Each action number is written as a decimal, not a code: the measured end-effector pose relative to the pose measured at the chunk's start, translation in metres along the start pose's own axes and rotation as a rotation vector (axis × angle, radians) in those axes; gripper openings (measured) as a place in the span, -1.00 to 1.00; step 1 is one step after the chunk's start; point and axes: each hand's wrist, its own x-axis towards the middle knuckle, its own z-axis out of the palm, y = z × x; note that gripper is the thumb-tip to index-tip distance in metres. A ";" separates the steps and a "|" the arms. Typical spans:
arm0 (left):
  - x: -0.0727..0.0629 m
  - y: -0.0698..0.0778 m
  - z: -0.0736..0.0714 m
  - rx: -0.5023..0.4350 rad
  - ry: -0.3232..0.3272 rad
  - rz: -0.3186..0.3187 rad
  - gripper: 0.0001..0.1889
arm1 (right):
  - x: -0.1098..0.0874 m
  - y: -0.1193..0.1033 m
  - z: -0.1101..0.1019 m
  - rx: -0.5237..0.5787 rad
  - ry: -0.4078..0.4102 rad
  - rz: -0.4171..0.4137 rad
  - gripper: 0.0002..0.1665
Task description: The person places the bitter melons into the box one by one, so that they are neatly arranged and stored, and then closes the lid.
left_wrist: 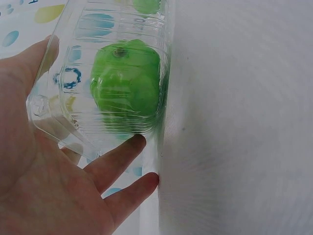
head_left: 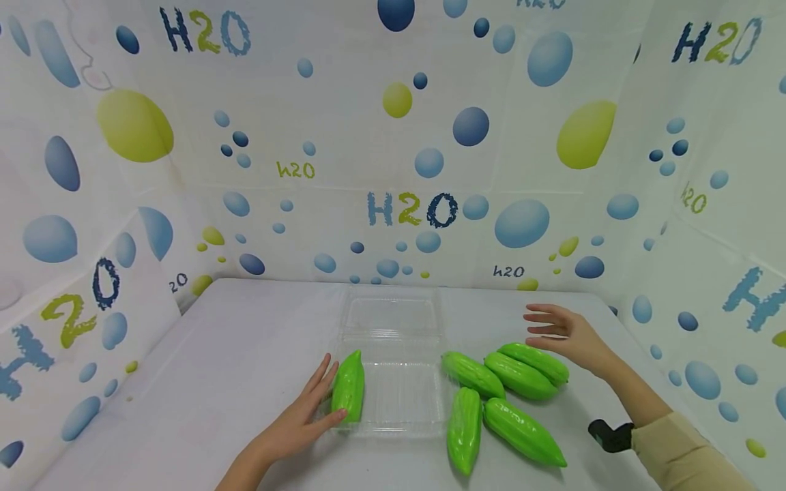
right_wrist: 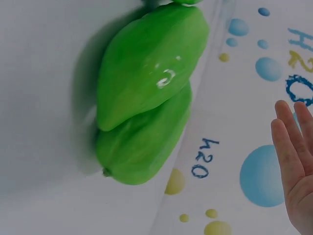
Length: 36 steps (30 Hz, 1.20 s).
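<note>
A clear plastic clamshell box lies unfolded on the table, its lid toward the back. One bright green, ridged, pointed fruit sits in its left side. My left hand rests at the box's front left corner, fingers spread along the left wall and thumb at the front rim. Seen through the plastic in the left wrist view is the blunt end of the green fruit. My right hand, fingers extended and holding nothing, hovers beside the rearmost green fruit on the right.
Several more green fruits, among them a front one and a right one, lie close against the box's right side. A white table is enclosed by a curtain printed with blue and yellow drops.
</note>
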 end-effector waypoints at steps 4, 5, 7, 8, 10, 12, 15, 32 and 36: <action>0.000 0.000 0.000 0.010 0.002 0.000 -0.17 | -0.003 0.010 -0.002 -0.020 0.012 0.023 -0.30; 0.000 0.000 0.000 0.014 0.002 -0.001 -0.17 | -0.003 0.013 -0.003 -0.025 0.016 0.029 -0.30; 0.000 0.000 0.000 0.016 0.003 -0.001 -0.17 | -0.005 0.018 -0.004 -0.035 0.022 0.041 -0.30; 0.000 0.000 0.000 0.015 0.003 -0.002 -0.18 | -0.005 0.020 -0.005 -0.041 0.024 0.046 -0.30; -0.001 0.001 0.000 0.014 0.004 -0.001 -0.18 | -0.006 0.025 -0.007 -0.048 0.030 0.057 -0.30; -0.001 0.001 0.000 0.014 0.004 -0.001 -0.18 | -0.007 0.030 -0.008 -0.053 0.033 0.064 -0.30; -0.001 0.001 0.000 0.015 0.002 -0.004 -0.18 | -0.009 0.038 -0.010 -0.053 0.034 0.075 -0.31; -0.001 -0.001 0.000 0.009 -0.008 -0.015 -0.18 | -0.022 0.065 -0.014 -0.116 0.032 0.133 -0.36; -0.001 -0.001 -0.001 0.012 -0.007 -0.010 -0.18 | -0.024 0.070 -0.015 -0.109 0.035 0.153 -0.35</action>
